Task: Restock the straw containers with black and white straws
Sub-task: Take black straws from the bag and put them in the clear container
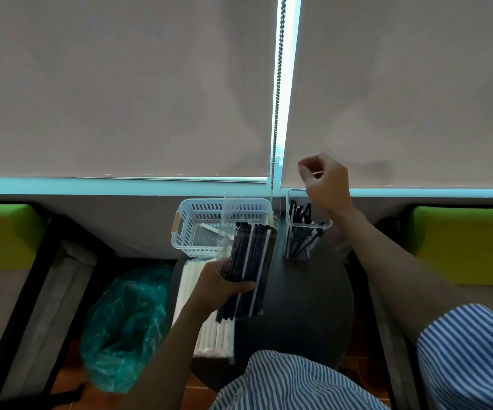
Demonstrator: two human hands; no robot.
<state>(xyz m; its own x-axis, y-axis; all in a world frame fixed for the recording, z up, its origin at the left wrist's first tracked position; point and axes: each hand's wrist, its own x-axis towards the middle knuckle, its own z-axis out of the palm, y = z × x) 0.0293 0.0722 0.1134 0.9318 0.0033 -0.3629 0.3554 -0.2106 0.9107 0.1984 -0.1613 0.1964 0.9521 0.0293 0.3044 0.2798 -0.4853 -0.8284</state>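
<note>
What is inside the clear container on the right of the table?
The clear container holds black straws standing at angles, with a few white ones. The right hand above hides its far rim.

Right hand (325,182) blurred, fingers curled; whether it pinches anything cannot tell. Left hand (220,284) covers middle of black straw pack (248,267). Pack hides near right corner of white basket (209,229) and part of white straw pack (209,321). Clear container (305,232) contents small, straw count unreadable. Round dark table (307,306) near edge hidden behind striped sleeves (298,383). Green bag (124,327) contents not visible.
</note>
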